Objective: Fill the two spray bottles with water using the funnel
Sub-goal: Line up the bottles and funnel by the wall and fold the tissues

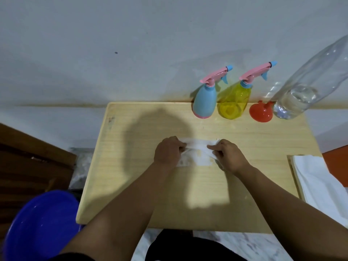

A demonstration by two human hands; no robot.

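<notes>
Your left hand (167,150) and right hand (228,155) both pinch one thin white tissue (195,152) on the wooden table (131,166). At the table's far edge stand two plastic spray bottles, blue (205,102) and yellow (234,103), one orange funnel (260,113), one clear water bottle (301,95).

Left hand (167,150) and right hand (228,154) extended forward, fingers pinched

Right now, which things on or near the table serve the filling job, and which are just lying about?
Job: blue sprayer, yellow sprayer, funnel, water bottle.
Lying about: tissue held by both hands, white cloth, blue basin.
</notes>
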